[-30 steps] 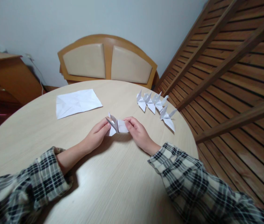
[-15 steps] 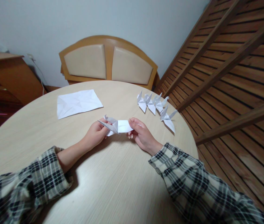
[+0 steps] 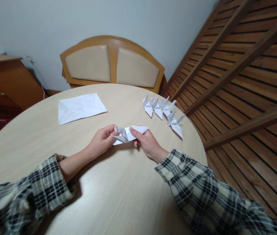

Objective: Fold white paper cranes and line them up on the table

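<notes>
Between my two hands is a white origami crane [image 3: 121, 138], held just above the table. My left hand [image 3: 102, 139] is closed on its left side, fingers and thumb pinching the folded paper. My right hand [image 3: 148, 143] grips the right wing, with the thumb lying on top near the body and the fingers underneath, partly hidden. The wing's pointed tip sticks out past the right thumb. Farther back on the right, several finished white paper cranes [image 3: 176, 126] stand close together.
A creased white paper sheet [image 3: 82, 108] lies at the back left of the round pale table [image 3: 118, 195]. Behind the table stands a wooden headboard [image 3: 113, 62] with beige panels. Wooden slats [image 3: 246, 81] rise on the right; a brown cabinet [image 3: 8, 81] is at the left.
My right thumb has moved left along the wing, closer to the crane's body, and the wing's tip now shows. My left hand has shifted slightly right, and the crane has turned a little.
</notes>
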The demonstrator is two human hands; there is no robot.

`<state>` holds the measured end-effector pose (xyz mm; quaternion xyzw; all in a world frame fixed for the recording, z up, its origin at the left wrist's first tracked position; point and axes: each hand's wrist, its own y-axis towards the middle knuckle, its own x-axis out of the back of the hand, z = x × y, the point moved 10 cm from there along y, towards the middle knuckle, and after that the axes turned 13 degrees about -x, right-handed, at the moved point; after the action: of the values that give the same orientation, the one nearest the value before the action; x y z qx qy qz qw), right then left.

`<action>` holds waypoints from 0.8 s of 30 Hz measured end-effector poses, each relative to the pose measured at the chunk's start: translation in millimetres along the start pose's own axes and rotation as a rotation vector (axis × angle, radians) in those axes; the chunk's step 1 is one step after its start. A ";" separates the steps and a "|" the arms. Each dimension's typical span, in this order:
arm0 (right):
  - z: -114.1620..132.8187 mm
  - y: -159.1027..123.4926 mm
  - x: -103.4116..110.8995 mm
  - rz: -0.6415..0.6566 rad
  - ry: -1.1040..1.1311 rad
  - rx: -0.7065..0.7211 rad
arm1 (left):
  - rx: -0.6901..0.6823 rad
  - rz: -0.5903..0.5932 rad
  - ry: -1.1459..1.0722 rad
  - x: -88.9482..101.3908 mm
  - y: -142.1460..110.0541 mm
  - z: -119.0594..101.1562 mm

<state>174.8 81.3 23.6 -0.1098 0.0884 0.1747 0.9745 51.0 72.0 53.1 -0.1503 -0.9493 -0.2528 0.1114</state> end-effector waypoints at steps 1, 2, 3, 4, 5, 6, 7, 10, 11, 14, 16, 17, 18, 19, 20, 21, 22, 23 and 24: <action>0.2 0.3 0.7 -0.007 0.016 -0.002 | 0.008 0.003 -0.005 -0.3 -0.1 0.8; 0.5 0.5 0.9 -0.011 0.033 -0.003 | 0.014 0.005 -0.007 -0.4 -0.3 1.4; 0.8 0.5 0.9 -0.011 0.050 -0.005 | 0.016 0.007 -0.008 -0.4 -0.4 1.6; 1.0 0.6 0.6 -0.009 0.067 -0.008 | 0.015 0.007 -0.010 -0.3 -0.4 1.4; 0.9 0.7 0.1 -0.005 0.082 -0.013 | 0.013 0.008 -0.012 -0.4 -0.4 1.0; 0.8 0.8 -0.3 -0.001 0.096 -0.019 | 0.012 0.010 -0.014 -0.7 -0.4 0.4; 0.4 1.0 -0.7 0.004 0.108 -0.025 | 0.012 0.016 -0.018 -1.5 -0.4 -0.1; -1.0 2.0 -0.9 0.012 0.143 -0.037 | 0.031 0.037 -0.046 -4.7 -0.5 -0.4; -1.5 2.3 -0.7 0.012 0.150 -0.039 | 0.041 0.045 -0.055 -5.8 -0.7 -0.2; -3.3 3.1 0.3 0.003 0.142 -0.046 | 0.072 0.067 -0.059 -7.1 -1.3 0.7; -3.7 3.0 1.0 -0.007 0.122 -0.046 | 0.095 0.079 -0.052 -6.8 -1.8 1.7; -3.3 2.8 1.4 -0.012 0.111 -0.041 | 0.107 0.081 -0.049 -6.3 -2.0 2.3; -2.5 2.4 1.8 -0.018 0.103 -0.035 | 0.116 0.079 -0.047 -5.5 -2.1 2.8; -1.6 2.0 2.5 -0.025 0.100 -0.027 | 0.121 0.073 -0.044 -4.5 -2.1 3.2; -0.6 1.7 3.3 -0.033 0.101 -0.020 | 0.121 0.060 -0.039 -2.9 -1.9 3.2; 0.2 1.4 4.4 -0.043 0.105 -0.014 | 0.115 0.042 -0.032 -1.1 -1.6 2.7; 0.9 1.2 5.5 -0.053 0.112 -0.009 | 0.104 0.020 -0.023 1.0 -1.3 1.8; 1.5 1.1 6.5 -0.063 0.120 -0.005 | 0.091 -0.005 -0.011 3.2 -1.0 0.7; 2.0 1.1 7.3 -0.070 0.125 -0.002 | 0.078 -0.029 0.005 5.3 -0.9 -0.7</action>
<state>181.4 85.1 23.8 -0.1247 0.1451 0.1332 0.9724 45.9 72.1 54.8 -0.1314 -0.9602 -0.2174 0.1158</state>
